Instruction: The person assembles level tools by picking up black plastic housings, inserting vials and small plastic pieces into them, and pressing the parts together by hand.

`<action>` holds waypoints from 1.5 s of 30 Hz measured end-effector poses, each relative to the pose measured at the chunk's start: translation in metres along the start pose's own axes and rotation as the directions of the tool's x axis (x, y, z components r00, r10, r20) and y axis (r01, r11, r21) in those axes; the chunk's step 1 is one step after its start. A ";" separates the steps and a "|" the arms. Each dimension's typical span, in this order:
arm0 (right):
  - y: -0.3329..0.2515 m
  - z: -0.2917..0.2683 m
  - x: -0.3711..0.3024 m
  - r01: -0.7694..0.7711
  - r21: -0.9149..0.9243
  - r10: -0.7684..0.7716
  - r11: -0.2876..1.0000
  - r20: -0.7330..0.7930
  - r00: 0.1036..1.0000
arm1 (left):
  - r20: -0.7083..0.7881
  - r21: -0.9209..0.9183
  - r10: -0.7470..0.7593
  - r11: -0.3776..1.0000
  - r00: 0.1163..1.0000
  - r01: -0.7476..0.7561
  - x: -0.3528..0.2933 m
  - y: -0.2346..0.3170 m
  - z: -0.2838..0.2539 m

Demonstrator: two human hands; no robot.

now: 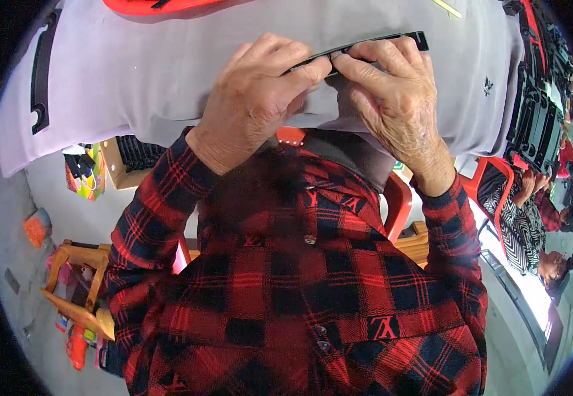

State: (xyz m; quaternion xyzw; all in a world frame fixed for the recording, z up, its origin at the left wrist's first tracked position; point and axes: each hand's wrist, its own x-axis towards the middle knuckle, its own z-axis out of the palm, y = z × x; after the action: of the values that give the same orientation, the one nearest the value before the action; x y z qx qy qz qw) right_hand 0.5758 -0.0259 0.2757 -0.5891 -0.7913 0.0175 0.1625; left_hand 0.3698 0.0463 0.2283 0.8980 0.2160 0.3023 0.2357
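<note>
A long, thin black strip (392, 37), seemingly of plastic, is held just above the grey cloth on the table. My left hand (257, 96) grips its left part, with thumb and fingertips pressed together near the strip's middle. My right hand (399, 86) pinches it close beside, and the strip's squared, slotted end sticks out past those fingers. The two thumbs nearly meet on the strip. Whether some small part sits between the fingertips is hidden.
The grey cloth (148, 72) covers the table. A red tray (168, 8) lies at the far edge. Another black strip (41, 72) rests at the left, and several black parts (537, 112) are piled at the right. A person (524, 211) sits at the right.
</note>
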 end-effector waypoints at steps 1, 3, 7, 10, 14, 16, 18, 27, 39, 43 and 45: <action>0.000 0.000 0.000 0.019 -0.005 -0.019 1.000 -0.008 1.000 | 0.009 -0.002 0.003 1.000 1.000 -0.003 0.001 0.001 -0.001; 0.001 0.000 0.000 0.036 -0.007 -0.036 0.999 -0.014 0.999 | 0.021 -0.004 0.004 1.000 1.000 -0.004 0.000 0.001 -0.002; 0.014 0.000 0.006 0.147 -0.006 -0.147 0.989 0.025 0.989 | 0.013 0.010 0.038 0.999 0.999 -0.038 0.001 -0.003 -0.001; 0.019 -0.007 0.011 0.212 0.011 -0.212 0.977 0.084 0.974 | 0.048 0.003 0.076 0.997 0.996 -0.076 0.004 -0.008 -0.005; 0.024 -0.008 0.017 0.246 0.093 -0.254 0.965 0.094 0.963 | 0.123 -0.019 0.129 0.992 0.984 -0.127 0.008 -0.012 -0.012; 0.026 -0.008 0.019 0.261 0.113 -0.272 0.959 0.100 0.957 | 0.124 -0.031 0.138 0.990 0.983 -0.136 0.010 -0.013 -0.012; 0.029 -0.008 0.019 0.280 0.132 -0.294 0.951 0.100 0.951 | 0.125 -0.037 0.149 0.989 0.981 -0.145 0.012 -0.014 -0.012; 0.033 -0.020 0.031 0.301 0.304 -0.366 0.904 0.184 0.912 | 0.101 -0.025 0.179 0.984 0.979 -0.178 0.014 -0.017 -0.011; 0.045 -0.010 0.033 0.501 0.208 -0.522 0.840 0.059 0.851 | 0.070 -0.003 0.172 0.985 0.983 -0.172 0.010 -0.015 -0.008; 0.043 -0.012 0.038 0.504 0.188 -0.534 0.843 0.186 0.825 | 0.071 0.009 0.178 0.984 0.981 -0.179 0.009 -0.019 -0.007; 0.045 -0.013 0.037 0.510 0.186 -0.539 0.840 0.177 0.823 | 0.078 0.011 0.183 0.983 0.980 -0.184 0.012 -0.018 -0.005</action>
State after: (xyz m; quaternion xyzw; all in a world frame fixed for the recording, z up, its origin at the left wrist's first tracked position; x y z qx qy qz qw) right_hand 0.6119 0.0201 0.2873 -0.3307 -0.9331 0.0894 0.1098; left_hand 0.3712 0.0686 0.2272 0.9271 0.1259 0.2863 0.2066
